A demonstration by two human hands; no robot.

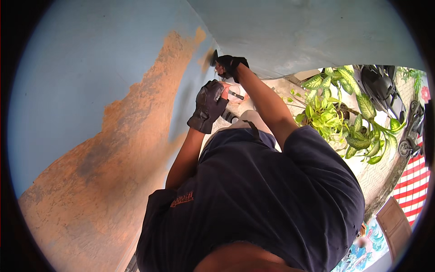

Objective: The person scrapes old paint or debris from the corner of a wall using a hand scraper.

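My right hand (pixel 232 66), in a black fingerless glove, grips a dark flat-bladed hand tool (pixel 213 57). Its blade is at the blue wall (pixel 85 68), close to the inner corner, beside a small tan patch (pixel 205 60). Lower and nearer to me, my left hand (pixel 210 103) wears a similar glove with a pale smear on it. Its fingers are curled, and I cannot tell whether they hold anything. Just right of them shows a black riveted handle (pixel 236 95) over a pale, partly hidden object. A broad tan-orange patch (pixel 136 136) of exposed, rough wall surface runs down the left.
A grey-blue wall (pixel 306 34) meets the patched one at the corner. Leafy potted plants (pixel 323 115) stand close to my right arm. Beyond them are a dark motorcycle (pixel 380 85), paving, a red-and-white striped surface (pixel 413 180) and a brown door (pixel 394 224).
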